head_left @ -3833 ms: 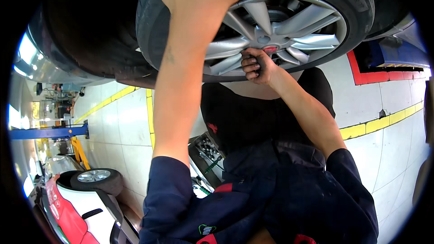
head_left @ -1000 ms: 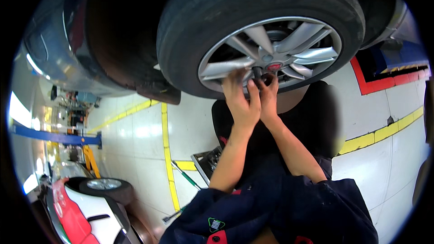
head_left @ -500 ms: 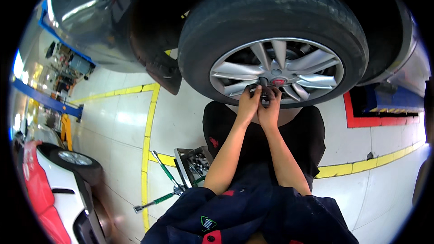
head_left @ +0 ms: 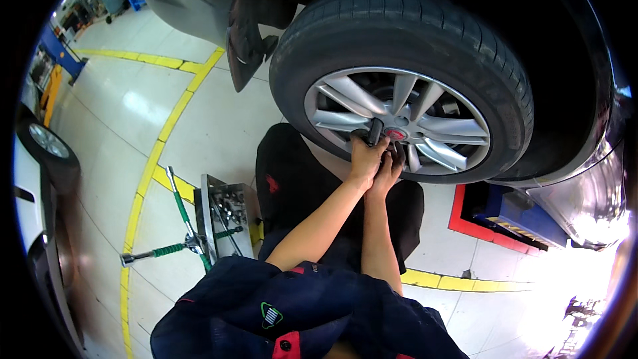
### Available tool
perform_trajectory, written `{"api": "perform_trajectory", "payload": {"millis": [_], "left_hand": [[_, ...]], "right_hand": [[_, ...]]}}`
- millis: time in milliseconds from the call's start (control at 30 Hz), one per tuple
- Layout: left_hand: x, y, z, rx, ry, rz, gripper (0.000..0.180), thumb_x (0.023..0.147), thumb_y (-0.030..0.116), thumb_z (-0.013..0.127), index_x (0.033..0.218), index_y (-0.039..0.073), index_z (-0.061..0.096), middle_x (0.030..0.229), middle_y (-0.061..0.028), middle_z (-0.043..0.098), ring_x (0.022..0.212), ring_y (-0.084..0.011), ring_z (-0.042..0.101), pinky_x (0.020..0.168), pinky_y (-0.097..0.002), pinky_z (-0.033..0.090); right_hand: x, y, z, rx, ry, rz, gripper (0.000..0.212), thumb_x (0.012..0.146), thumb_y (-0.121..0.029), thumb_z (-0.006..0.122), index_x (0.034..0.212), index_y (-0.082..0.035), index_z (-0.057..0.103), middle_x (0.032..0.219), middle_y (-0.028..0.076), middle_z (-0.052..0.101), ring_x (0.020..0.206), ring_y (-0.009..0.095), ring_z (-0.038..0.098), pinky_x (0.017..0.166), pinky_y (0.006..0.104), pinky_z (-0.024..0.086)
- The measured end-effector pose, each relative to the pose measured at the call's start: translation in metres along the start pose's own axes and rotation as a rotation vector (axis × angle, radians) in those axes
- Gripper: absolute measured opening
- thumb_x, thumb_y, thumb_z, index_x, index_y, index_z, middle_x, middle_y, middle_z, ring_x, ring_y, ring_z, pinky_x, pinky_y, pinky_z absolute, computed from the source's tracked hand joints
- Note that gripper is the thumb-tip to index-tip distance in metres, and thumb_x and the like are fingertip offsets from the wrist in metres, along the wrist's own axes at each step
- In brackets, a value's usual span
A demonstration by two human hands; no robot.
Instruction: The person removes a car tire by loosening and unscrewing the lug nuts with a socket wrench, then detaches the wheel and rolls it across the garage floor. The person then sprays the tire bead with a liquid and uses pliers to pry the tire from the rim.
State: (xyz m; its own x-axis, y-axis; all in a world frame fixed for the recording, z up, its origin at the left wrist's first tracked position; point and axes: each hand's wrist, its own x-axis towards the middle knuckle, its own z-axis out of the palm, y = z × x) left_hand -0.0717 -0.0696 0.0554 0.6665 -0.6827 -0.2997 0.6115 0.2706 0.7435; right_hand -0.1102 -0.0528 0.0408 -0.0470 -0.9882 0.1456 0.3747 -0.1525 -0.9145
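The left hand [head_left: 365, 165] pinches a dark cylindrical piece [head_left: 375, 131] between thumb and fingers, just left of the red cap [head_left: 395, 134] on the silver-spoked wheel [head_left: 402, 93]. The right hand [head_left: 386, 174] sits close on the right; its grip I cannot tell.

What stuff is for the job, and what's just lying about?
Seem part of the job: silver-spoked wheel, dark cylindrical piece in the left hand, right hand beside it.
Seem just lying about, untouched: green-gripped cross wrench, open metal box of small parts.
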Motion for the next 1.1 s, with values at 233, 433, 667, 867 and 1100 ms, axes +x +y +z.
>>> {"api": "perform_trajectory", "payload": {"millis": [233,433,667,867,1100], "left_hand": [[-0.007,0.034,-0.021,-0.201,-0.192,-0.386,0.020,0.094,0.026,0.049,0.092,0.006,0.054,0.069,-0.0026,0.054,0.056,-0.0128,0.051,0.047,-0.0258,0.041],[-0.018,0.027,-0.023,-0.079,-0.183,-0.336,0.032,0.094,0.037,0.045,0.091,0.005,0.050,0.061,-0.0023,0.050,0.043,-0.0130,0.046,0.035,-0.0253,0.034],[-0.024,0.038,-0.025,0.097,-0.185,-0.228,0.033,0.092,0.039,0.051,0.082,0.008,0.048,0.058,-0.0006,0.046,0.041,-0.0095,0.044,0.031,-0.0225,0.028],[-0.037,0.045,-0.012,0.039,-0.097,-0.222,0.033,0.094,0.037,0.049,0.080,0.007,0.049,0.056,0.0002,0.045,0.041,-0.0080,0.042,0.032,-0.0218,0.026],[-0.024,0.038,-0.033,-0.203,-0.227,-0.605,0.023,0.093,0.027,0.052,0.083,0.007,0.053,0.057,-0.0002,0.047,0.036,-0.0092,0.040,0.031,-0.0228,0.029]], "right_hand": [[0.036,0.005,-0.013,0.475,-0.282,0.771,0.028,0.093,-0.031,0.043,0.097,-0.008,0.059,0.062,-0.004,0.050,0.047,0.007,0.038,0.045,0.0199,0.031],[0.063,-0.003,-0.023,0.412,-0.550,1.052,0.030,0.088,-0.038,0.053,0.089,-0.009,0.060,0.061,-0.001,0.054,0.034,0.010,0.041,0.028,0.0224,0.032],[0.045,-0.013,-0.001,0.353,-0.315,0.927,0.048,0.087,-0.053,0.047,0.105,-0.009,0.057,0.052,0.007,0.053,0.026,0.020,0.038,0.021,0.0261,0.028],[0.047,-0.006,-0.002,0.369,-0.181,0.891,0.043,0.088,-0.048,0.048,0.110,-0.011,0.055,0.052,0.007,0.054,0.026,0.019,0.037,0.023,0.0270,0.030],[0.043,0.002,-0.009,0.410,-0.358,0.918,0.050,0.090,-0.047,0.046,0.107,-0.001,0.058,0.048,0.005,0.052,0.024,0.016,0.035,0.022,0.0249,0.028]]}}
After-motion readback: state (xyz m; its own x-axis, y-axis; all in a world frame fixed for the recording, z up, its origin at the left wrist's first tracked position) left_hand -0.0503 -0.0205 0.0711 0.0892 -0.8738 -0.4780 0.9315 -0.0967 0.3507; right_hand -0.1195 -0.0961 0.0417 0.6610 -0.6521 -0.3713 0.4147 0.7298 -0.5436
